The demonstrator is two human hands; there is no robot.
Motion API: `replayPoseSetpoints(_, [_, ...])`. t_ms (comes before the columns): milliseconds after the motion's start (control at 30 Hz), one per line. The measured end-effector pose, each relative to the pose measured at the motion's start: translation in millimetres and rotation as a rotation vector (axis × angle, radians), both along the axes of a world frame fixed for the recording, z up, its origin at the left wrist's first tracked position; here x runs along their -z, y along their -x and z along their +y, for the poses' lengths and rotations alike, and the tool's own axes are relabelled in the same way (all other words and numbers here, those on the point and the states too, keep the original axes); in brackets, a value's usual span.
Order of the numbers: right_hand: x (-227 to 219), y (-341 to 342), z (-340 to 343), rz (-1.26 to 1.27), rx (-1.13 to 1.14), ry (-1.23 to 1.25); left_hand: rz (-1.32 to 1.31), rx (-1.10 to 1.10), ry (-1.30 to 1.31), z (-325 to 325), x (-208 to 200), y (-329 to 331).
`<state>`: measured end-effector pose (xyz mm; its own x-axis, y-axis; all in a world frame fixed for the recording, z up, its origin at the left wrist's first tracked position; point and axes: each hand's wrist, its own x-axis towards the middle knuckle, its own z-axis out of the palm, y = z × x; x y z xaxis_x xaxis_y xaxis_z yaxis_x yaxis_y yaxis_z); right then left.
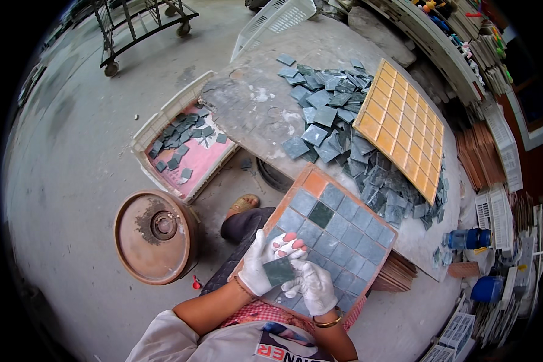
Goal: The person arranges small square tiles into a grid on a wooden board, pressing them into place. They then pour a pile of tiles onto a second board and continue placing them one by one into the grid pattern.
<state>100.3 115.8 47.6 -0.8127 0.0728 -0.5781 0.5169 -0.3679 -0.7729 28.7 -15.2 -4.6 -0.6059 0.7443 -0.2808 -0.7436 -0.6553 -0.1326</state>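
Floor (66, 205): grey concrete, by which the crate and drum are borne.
Bench (247, 99): a rough grey slab, its right part mostly covered by loose tiles.
Heap of tiles (326, 116): grey-green squares, piled loosely at many angles.
Crate (206, 158): white-walled and pink-bottomed, set beside the bench's left edge; small dark tiles are scattered inside.
Drum (134, 254): round and brown, placed left of the person; its top is marked by a dark stain around a raised ring.
Yellow grid tray (402, 128): laid tilted across the heap, its square cells faced upward.
Orange grid tray (314, 181): held over the person's lap; most cells are filled with grey tiles, one with a darker one, and bare orange is shown near the upper-left corner.
Left grip (258, 268): white-gloved, pink fingertips exposed, clamped on the held tile.
Right grip (318, 289): white-gloved, fingers curled by the tile's right edge; whether it is also clamped cannot be told.
Held tile (279, 272): dark green, kept above the orange grid tray's near part, between both hands.
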Motion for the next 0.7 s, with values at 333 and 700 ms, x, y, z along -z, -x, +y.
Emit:
replayPoseSetpoints(333, [-2, 2, -1, -0.009, -0.019, 0.006, 0.061, 0.003, -0.004, 0, 4, 0])
replayPoseSetpoints(700, [5, 0, -1, -0.019, 0.011, 0.057, 0.116, 0.021, 0.124, -2, -3, 1])
